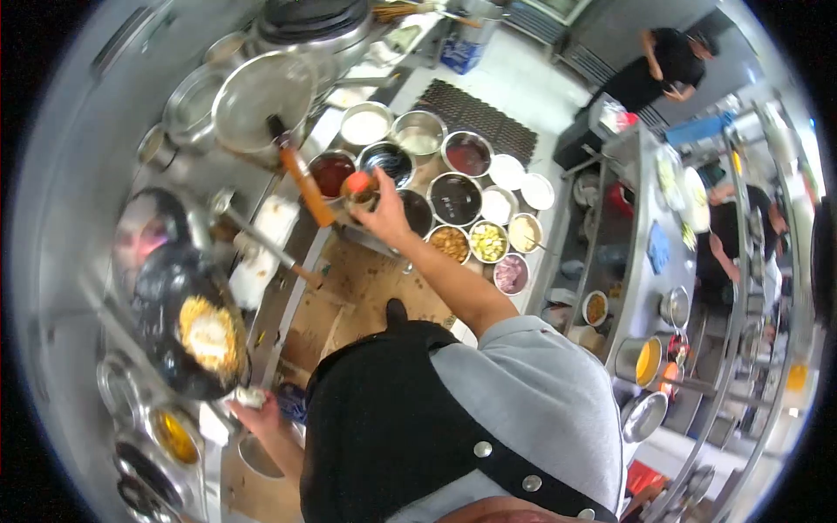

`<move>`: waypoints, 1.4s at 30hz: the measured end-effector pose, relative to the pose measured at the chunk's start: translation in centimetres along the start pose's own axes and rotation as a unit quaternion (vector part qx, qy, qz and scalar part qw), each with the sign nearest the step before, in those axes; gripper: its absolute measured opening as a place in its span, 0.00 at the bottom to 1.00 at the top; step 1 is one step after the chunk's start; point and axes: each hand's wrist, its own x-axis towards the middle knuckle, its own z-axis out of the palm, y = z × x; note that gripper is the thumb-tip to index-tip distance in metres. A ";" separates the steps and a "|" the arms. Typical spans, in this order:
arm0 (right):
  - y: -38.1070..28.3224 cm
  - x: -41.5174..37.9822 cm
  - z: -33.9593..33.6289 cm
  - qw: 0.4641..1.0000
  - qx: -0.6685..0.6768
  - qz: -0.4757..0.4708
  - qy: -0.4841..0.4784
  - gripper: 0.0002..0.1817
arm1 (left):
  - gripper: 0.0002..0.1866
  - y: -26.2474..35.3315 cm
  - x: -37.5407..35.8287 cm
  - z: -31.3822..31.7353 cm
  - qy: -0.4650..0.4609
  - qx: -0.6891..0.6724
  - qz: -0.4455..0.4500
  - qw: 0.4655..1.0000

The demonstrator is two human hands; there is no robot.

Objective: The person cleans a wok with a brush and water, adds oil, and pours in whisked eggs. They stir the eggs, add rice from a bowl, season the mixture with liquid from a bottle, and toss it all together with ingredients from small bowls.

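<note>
My right hand [381,209] is wrapped round a small bottle [358,185] with a red cap, above the group of round sauce containers. At the lower left, my left hand [261,414] is closed on a white cloth [251,397] at the near edge of a black wok [166,349]. Noodle-like yellow food with a white mound [209,335] on it lies in the wok. Pink flame glows behind the wok. A ladle [261,240] rests across the stove edge, near a wooden-handled tool [305,187].
Bowls of sauces and chopped ingredients [488,241] stand beyond my right hand. A large strainer [264,100] sits at the upper left. A metal counter [641,235] with pots runs along the right. One person [649,74] stands at the back, another [732,227] behind the shelves.
</note>
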 end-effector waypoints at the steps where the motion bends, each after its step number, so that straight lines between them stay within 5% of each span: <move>1: -1.1 -0.8 -1.4 0.999 -0.028 -0.023 0.015 0.53 | 0.28 0.2 0.4 -0.3 0.004 0.025 -0.011 1.000; 3: -3.9 -3.0 -4.2 0.996 -0.051 -0.069 0.020 0.51 | 0.23 0.4 -0.5 1.3 0.005 0.072 -0.015 0.997; 6: -5.9 -9.9 -7.1 0.992 0.005 0.001 -0.125 0.39 | 0.22 0.4 3.1 -0.3 -0.060 0.076 -0.074 0.993; 7: -7.1 -12.3 -8.5 0.961 0.010 0.083 -0.264 0.34 | 0.21 -0.1 1.8 0.9 -0.076 0.082 -0.071 0.991; 8: -3.0 -16.3 -7.3 0.933 0.010 0.066 -0.353 0.33 | 0.21 -0.5 2.3 1.1 -0.086 0.077 -0.073 0.991; 10: 1.4 -22.9 -7.1 0.812 -0.082 0.154 -0.558 0.32 | 0.21 -0.7 3.4 0.9 -0.103 0.061 -0.072 0.990; 13: 4.0 -26.2 -6.9 0.666 -0.230 0.214 -0.677 0.30 | 0.14 -1.0 5.0 1.8 -0.054 0.034 -0.061 0.996; 17: 3.5 -22.7 -1.9 0.687 -0.310 0.182 -0.632 0.27 | 0.06 -1.4 9.0 -2.2 -0.079 0.140 0.070 0.985; 20: -0.3 -17.4 5.7 0.813 -0.203 0.164 -0.521 0.24 | 0.05 3.9 2.8 2.0 -0.042 -0.022 -0.010 0.999; 22: -6.7 -13.4 10.2 0.961 -0.071 -0.017 -0.267 0.31 | 0.05 7.9 -0.3 4.4 -0.043 -0.047 -0.006 0.998; 24: -11.1 -9.9 15.0 0.966 -0.169 -0.107 -0.164 0.38 | 0.05 11.4 -1.4 6.5 -0.014 -0.040 0.002 0.999; 29: -10.8 -7.5 24.5 0.919 -0.268 0.023 -0.289 0.49 | 0.10 17.2 8.2 7.5 -0.028 0.025 0.065 0.997; 30: -11.8 -7.1 24.9 0.907 -0.262 0.105 -0.313 0.46 | 0.13 17.5 10.5 7.4 -0.022 0.046 0.062 0.997; 32: -3.6 -6.1 27.4 0.949 -0.179 0.066 -0.252 0.34 | 0.11 18.8 14.4 7.9 -0.060 0.053 0.087 0.993; 34: -8.0 -4.7 26.9 0.943 -0.179 0.131 -0.248 0.24 | 0.11 21.1 15.5 8.9 -0.091 0.032 0.060 0.994; 36: -11.6 -4.5 26.2 0.962 -0.138 0.016 -0.236 0.22 | 0.09 22.1 15.6 10.7 -0.039 0.052 0.075 0.995; 37: -13.2 -3.8 25.5 0.951 -0.098 0.055 -0.288 0.23 | 0.10 22.0 16.3 10.9 -0.042 0.056 0.081 0.994; 42: -32.3 -1.1 22.7 0.837 0.127 0.180 -0.501 0.40 | 0.11 21.9 21.0 12.6 -0.066 0.057 0.059 0.994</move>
